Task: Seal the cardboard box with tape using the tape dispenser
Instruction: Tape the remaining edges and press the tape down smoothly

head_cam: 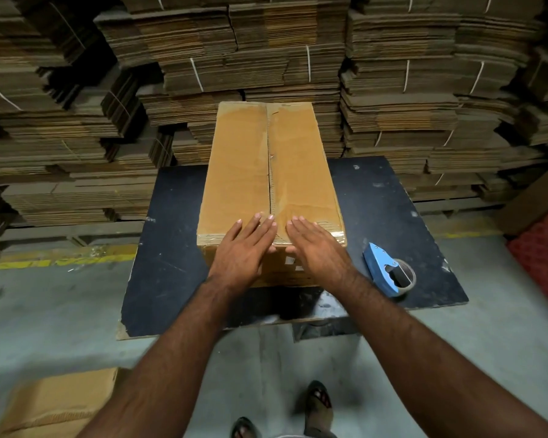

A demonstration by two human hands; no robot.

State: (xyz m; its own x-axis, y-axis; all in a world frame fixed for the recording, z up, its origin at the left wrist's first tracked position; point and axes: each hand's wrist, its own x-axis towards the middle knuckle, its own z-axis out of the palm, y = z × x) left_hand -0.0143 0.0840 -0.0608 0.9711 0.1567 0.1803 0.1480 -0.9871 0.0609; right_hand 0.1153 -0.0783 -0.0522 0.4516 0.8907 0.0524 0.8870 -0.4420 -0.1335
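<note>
Two hands lay flat on the near end of the cardboard box [271,172], fingers straight and together, gripping nothing: the left hand [246,248] just left of the centre seam, the right hand [317,248] just right of it, the two close but not touching. Both palms hung over the box's near top edge, where clear tape wrapped the corner. The box stood lengthwise on a dark tabletop [171,263], its flaps down and meeting along the middle, glossy tape over the seam; its contents could not be seen. Its far end reached past the table's back edge toward the stacks of flattened cartons [266,58] that walled in the rear and both sides. Bare table showed on either side of the box, wider on the right, where the blue tape dispenser [388,270] lay with its roll, near the right wrist and close to the table's front edge. Grey floor stayed open below, with a flat cardboard sheet [57,403] at lower left and the person's sandalled feet [318,403] beneath the table's chipped front edge
</note>
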